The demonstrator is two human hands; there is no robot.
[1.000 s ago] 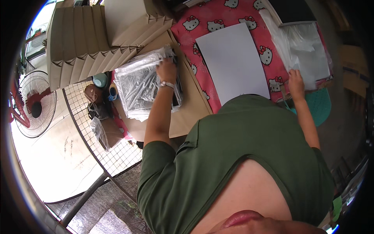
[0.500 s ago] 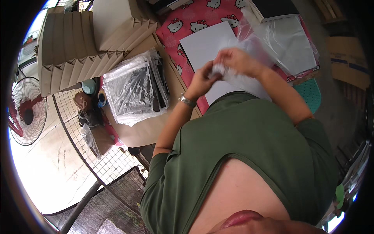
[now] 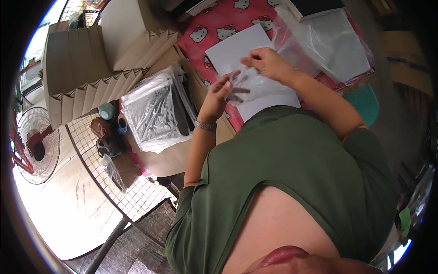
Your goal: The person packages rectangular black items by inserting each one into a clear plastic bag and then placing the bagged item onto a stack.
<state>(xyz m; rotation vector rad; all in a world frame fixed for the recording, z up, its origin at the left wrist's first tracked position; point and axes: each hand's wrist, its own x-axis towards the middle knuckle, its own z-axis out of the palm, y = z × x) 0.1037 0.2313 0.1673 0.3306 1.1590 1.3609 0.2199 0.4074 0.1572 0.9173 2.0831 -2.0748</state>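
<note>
A clear plastic bag [image 3: 269,89] stretches between my two hands, above a white sheet [image 3: 248,39] on the table. My right hand [image 3: 271,65] pinches the upper edge of the bag between thumb and fingers. On its left side, my left hand [image 3: 217,97] has its fingers spread, and they show through the clear film. The thumb of that hand stands apart from the fingers. A silvery watch [image 3: 205,125] circles my left wrist. Under the film the white sheet is partly hidden.
To the left lies a stack of plastic-wrapped dark flat items [image 3: 157,112], with folded brown cardboard [image 3: 86,96] behind it. More clear bags [image 3: 335,48] lie at the right on the pink patterned cloth [image 3: 196,50]. A fan [image 3: 36,146] stands far left; a teal stool [image 3: 362,107] is at right.
My hands have drawn apart. The left moved down and left, its fingers spreading behind the film, while the right shifted slightly up and left. The bag, blurred before, now shows more clearly.
</note>
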